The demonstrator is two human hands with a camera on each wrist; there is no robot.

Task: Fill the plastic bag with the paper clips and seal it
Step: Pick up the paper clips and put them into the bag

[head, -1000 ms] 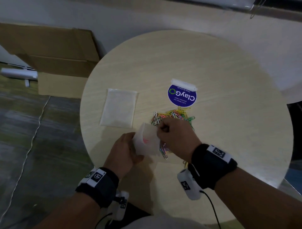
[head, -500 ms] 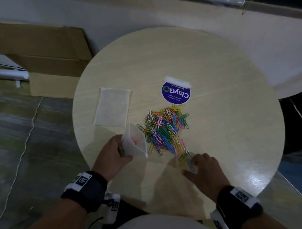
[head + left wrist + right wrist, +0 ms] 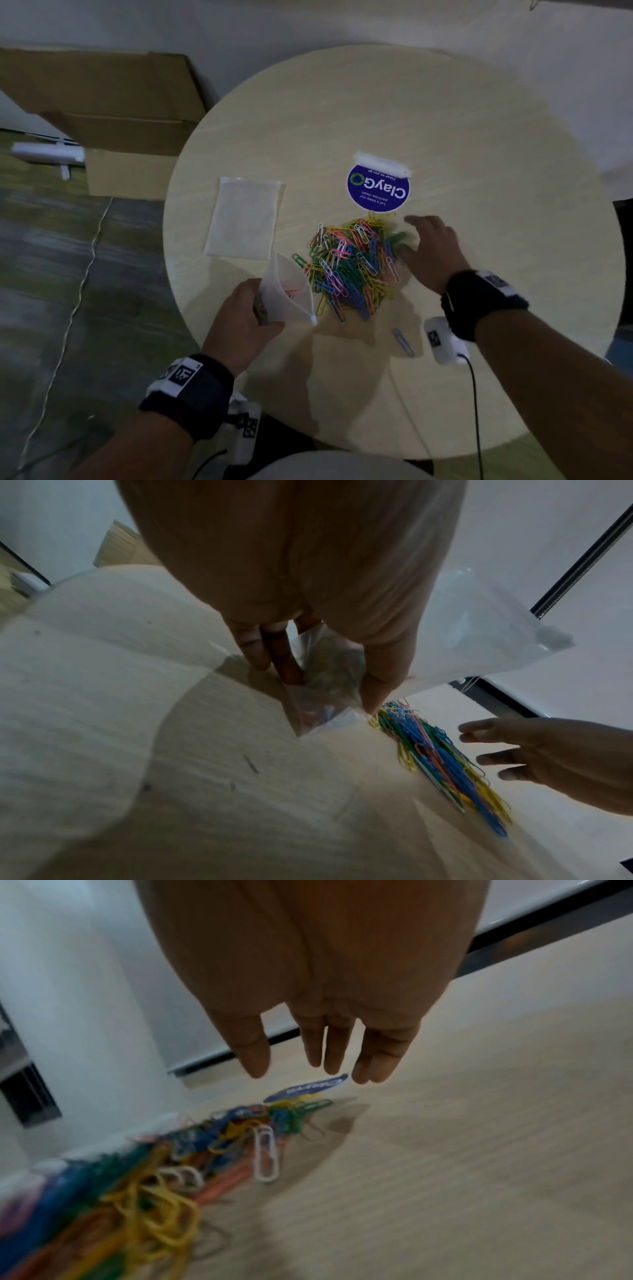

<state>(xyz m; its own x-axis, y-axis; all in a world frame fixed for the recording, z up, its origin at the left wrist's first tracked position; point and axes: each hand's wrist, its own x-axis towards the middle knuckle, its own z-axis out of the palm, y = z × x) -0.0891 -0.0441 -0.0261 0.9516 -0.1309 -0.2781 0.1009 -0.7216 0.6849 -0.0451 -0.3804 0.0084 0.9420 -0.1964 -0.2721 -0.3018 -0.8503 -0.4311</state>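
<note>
Bag held open, clips awaiting pickup

Our left hand [image 3: 239, 317] grips the plastic bag [image 3: 289, 294], mouth toward the paper clips [image 3: 352, 260] heaped mid-desk [image 3: 479, 137]. Our right hand [image 3: 433, 250], fingers spread and empty, is nearer, just right of the heap.

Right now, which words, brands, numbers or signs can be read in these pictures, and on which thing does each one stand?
"ClayGo": round blue sticker on the table, upside down in the head view.
"Clean as you go": same sticker, small.
"Let's keep our pantries clean": same sticker, small.
Square marker codes on the wristbands: patterns, no readable words.
</note>
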